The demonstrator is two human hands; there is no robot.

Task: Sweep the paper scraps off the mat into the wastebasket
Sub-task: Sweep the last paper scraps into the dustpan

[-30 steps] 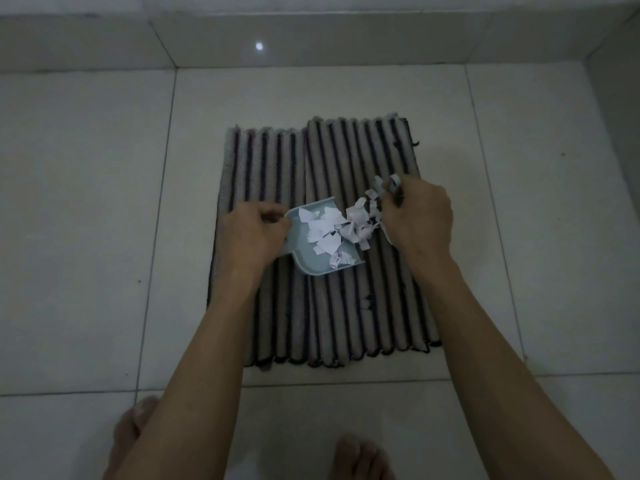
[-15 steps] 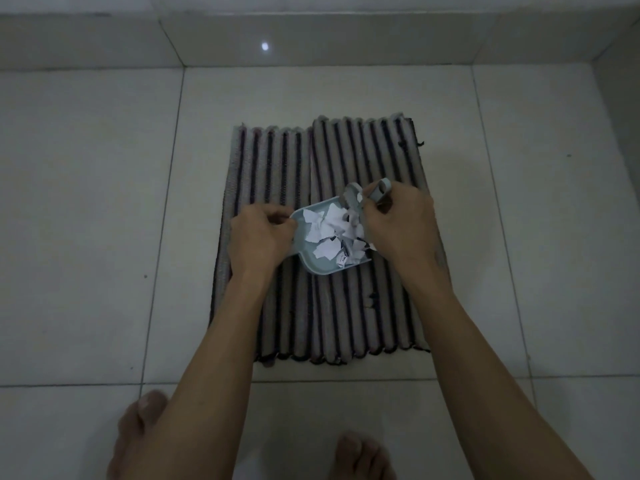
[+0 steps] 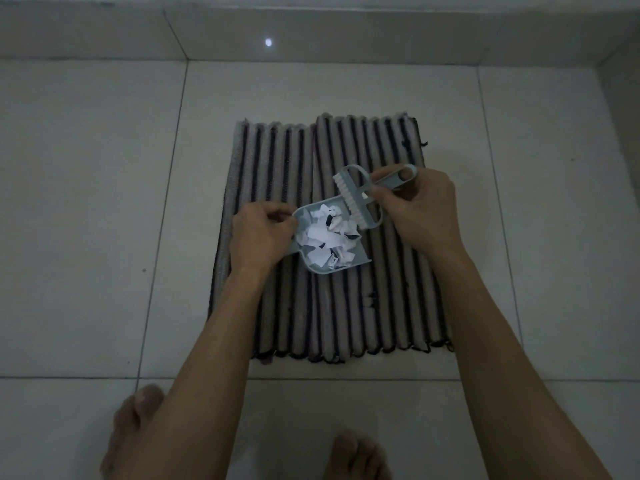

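The person is crouching over the striped mat (image 3: 346,306) on the tiled floor (image 3: 86,202); the left hand (image 3: 259,233) is curling its fingers round the handle of the little dustpan (image 3: 360,263), holding it on the middle of the mat; the right hand (image 3: 422,209), at about three o'clock from the pan, is gripping the small brush (image 3: 356,202) by its handle, bristles standing at the pan's open lip.

The paper scraps (image 3: 327,237) are lying heaped inside the dustpan; I am seeing none loose on the mat, so the gathering step seems to be finishing. The next move, I would judge, is calling for a level lift and a steady carry, since the heap is light; the wastebasket is not in sight.

Some scraps are showing dark print, too small to read; no brand or label is showing.
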